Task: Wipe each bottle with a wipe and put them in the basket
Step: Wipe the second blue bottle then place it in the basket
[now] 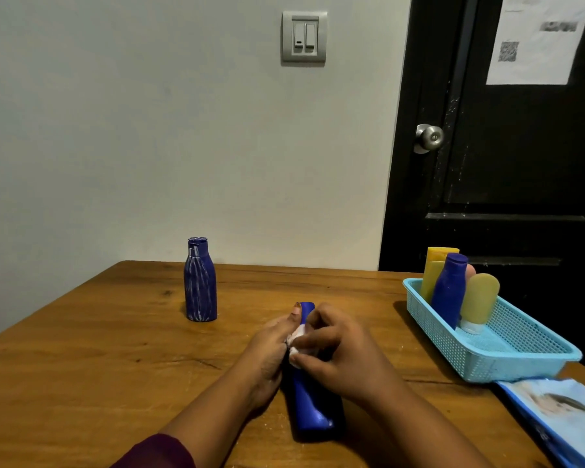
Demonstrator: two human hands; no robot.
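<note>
Maroon sleeve (156, 450) lowest in view | left hand (271, 346) grips blue bottle (309, 403), left of basket (480, 363) | right hand (338, 349) pinches white wipe (296, 332) against it | striped bottle (200, 282) upright, farther left of basket | other bottles (448, 292) stand inside basket

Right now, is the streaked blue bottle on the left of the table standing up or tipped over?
Upright. The streaked bottle stands on its base on the table, with its cap on top.

Table (115, 349) with bottle (200, 282), basket (487, 363), wipes pack (561, 410)
</note>
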